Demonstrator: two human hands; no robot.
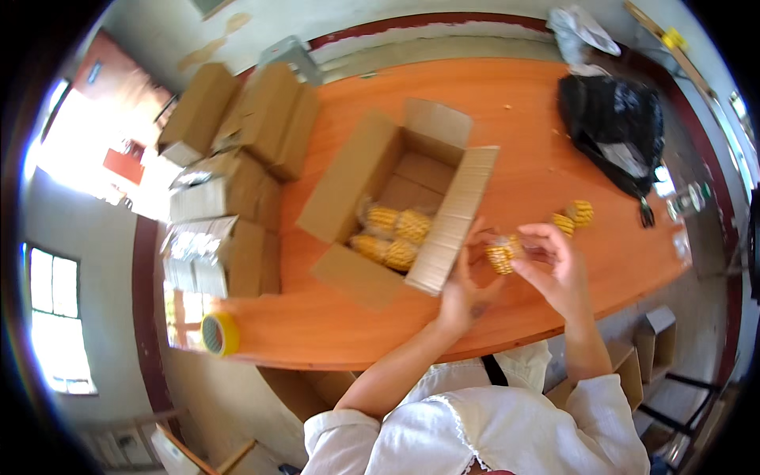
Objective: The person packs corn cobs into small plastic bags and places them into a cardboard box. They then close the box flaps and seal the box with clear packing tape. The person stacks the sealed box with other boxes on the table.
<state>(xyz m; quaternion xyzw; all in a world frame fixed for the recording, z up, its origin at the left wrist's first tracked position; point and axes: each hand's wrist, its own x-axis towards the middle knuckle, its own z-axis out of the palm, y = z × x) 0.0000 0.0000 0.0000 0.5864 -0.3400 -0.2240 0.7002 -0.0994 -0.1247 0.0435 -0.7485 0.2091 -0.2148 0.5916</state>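
Note:
Between my two hands is a short yellow piece that looks like corn on the cob in clear wrap [500, 256]. My left hand [467, 293] curls round its left side, close to the flap of an open cardboard box [453, 218]. From the right, my right hand [560, 273] grips the same piece between thumb and fingers. Two more yellow corn pieces [580, 212] lie on the table just beyond my right hand. Several wrapped corn pieces [400, 252] sit in the near end of the box, whose flaps stand spread.
Several cardboard boxes [257, 186] are stacked along the table's [507, 83] left side. A roll of yellow tape [219, 333] stands at the near left edge. A black plastic bag [613, 127] lies at the far right, with dark-handled scissors [647, 212] by it.

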